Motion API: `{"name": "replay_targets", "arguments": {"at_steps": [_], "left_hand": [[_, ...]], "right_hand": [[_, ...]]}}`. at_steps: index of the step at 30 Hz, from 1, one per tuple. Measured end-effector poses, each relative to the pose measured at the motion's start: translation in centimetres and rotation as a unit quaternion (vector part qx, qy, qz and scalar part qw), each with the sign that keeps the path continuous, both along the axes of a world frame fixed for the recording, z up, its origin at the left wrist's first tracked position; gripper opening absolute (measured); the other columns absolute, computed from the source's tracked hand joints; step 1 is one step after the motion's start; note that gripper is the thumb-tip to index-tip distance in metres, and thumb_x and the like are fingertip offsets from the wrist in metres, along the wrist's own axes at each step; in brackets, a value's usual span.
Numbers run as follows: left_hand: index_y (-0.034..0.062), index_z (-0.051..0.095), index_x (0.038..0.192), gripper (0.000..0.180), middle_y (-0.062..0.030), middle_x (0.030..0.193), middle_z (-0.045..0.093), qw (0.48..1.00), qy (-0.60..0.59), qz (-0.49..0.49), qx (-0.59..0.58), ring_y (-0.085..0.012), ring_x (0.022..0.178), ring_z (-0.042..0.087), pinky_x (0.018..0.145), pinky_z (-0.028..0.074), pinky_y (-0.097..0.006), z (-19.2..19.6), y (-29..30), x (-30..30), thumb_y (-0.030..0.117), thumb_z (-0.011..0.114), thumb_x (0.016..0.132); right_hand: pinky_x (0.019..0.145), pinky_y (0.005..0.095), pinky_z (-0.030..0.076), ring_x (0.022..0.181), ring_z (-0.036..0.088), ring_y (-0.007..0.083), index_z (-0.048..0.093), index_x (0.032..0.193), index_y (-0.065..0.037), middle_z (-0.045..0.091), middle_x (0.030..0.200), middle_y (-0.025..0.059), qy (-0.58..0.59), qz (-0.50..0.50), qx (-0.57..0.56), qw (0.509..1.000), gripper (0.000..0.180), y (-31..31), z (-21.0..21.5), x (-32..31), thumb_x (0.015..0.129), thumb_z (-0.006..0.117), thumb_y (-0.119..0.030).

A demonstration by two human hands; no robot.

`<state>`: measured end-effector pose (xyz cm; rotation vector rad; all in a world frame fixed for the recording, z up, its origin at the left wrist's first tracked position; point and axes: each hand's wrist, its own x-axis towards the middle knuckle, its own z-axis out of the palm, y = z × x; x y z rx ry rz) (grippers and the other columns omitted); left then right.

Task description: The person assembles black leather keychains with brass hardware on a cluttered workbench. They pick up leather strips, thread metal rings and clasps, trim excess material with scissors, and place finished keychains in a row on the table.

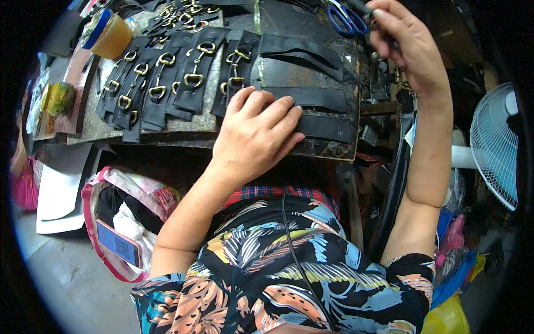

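The loosely curled left hand (pixel 250 133) should steady the flat black leather-like strips (pixel 322 99); the right hand's (pixel 410 47) hold is unclear.

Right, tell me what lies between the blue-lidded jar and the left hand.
In the head view, several black gold-buckled straps lie between the blue-lidded jar and the left hand.

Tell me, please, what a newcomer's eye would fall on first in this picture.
Probably the many black straps with gold-coloured fittings, laid out across the upper left of the worktop. The hands would come next: the left hand rests at the left end of plain black strips, and the right hand is raised near blue-handled scissors at upper right. The white fan at far right also stands out.
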<state>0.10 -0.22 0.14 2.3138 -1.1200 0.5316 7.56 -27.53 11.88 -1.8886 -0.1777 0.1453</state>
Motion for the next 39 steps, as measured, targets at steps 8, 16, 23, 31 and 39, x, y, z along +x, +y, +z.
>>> {"name": "replay_targets", "arguments": {"at_steps": [8, 16, 23, 31, 39], "left_hand": [[0.0096, 0.071, 0.115, 0.039, -0.0046, 0.12, 0.068, 1.0, -0.002, 0.008, 0.016, -0.026, 0.105, 0.061, 0.102, 0.046, -0.047, 0.1, 0.0, -0.1, 0.029, 0.079, 0.082], [0.0096, 0.071, 0.116, 0.041, -0.0049, 0.121, 0.069, 1.0, -0.003, 0.008, 0.014, -0.0264, 0.105, 0.063, 0.102, 0.047, -0.048, 0.0, 0.0, 0.0, 0.028, 0.081, 0.08], [0.0104, 0.071, 0.116, 0.041, -0.0057, 0.119, 0.068, 1.0, -0.016, 0.008, 0.01, -0.0271, 0.105, 0.063, 0.103, 0.047, -0.049, -0.1, 0.0, -0.2, 0.028, 0.081, 0.08], [0.0099, 0.071, 0.113, 0.041, -0.0066, 0.11, 0.065, 1.0, -0.012, 0.012, 0.003, -0.0291, 0.104, 0.062, 0.102, 0.048, -0.049, -0.2, 0.2, -0.2, 0.03, 0.082, 0.079], [0.0088, 0.072, 0.114, 0.041, -0.0077, 0.111, 0.069, 1.0, -0.001, 0.009, -0.005, -0.0291, 0.103, 0.062, 0.1, 0.049, -0.048, 0.6, 0.4, -0.4, 0.027, 0.082, 0.078]], "right_hand": [[0.08, 0.0298, 0.053, 0.088, 0.068, 0.0139, 0.068, 0.127, -0.007, 0.072, 0.096, 0.0103, -0.201, 0.16, -0.297, 0.92, 0.029, 5.0, -6.7, -1.3, 0.099, 0.065, -0.014], [0.063, 0.0184, 0.046, 0.078, 0.06, 0.0034, 0.064, 0.132, -0.008, 0.07, 0.099, 0.0022, -0.111, 0.051, -0.126, 0.984, 0.03, 1.0, -3.4, -2.5, 0.108, 0.05, -0.018], [0.077, 0.0282, 0.06, 0.092, 0.072, 0.0155, 0.063, 0.124, -0.001, 0.069, 0.106, 0.0074, -0.126, 0.06, -0.043, 0.989, 0.021, 1.3, -2.5, -5.3, 0.104, 0.056, -0.004], [0.082, 0.0229, 0.053, 0.09, 0.067, 0.0083, 0.072, 0.107, 0.0, 0.071, 0.098, 0.0023, -0.135, -0.076, -0.193, 0.969, 0.012, 3.5, -8.2, -5.0, 0.096, 0.066, 0.001], [0.081, 0.0248, 0.053, 0.089, 0.066, 0.011, 0.072, 0.106, 0.001, 0.069, 0.098, 0.0034, -0.157, -0.044, -0.173, 0.971, 0.016, 1.3, -8.8, -7.4, 0.09, 0.069, 0.003]]}}
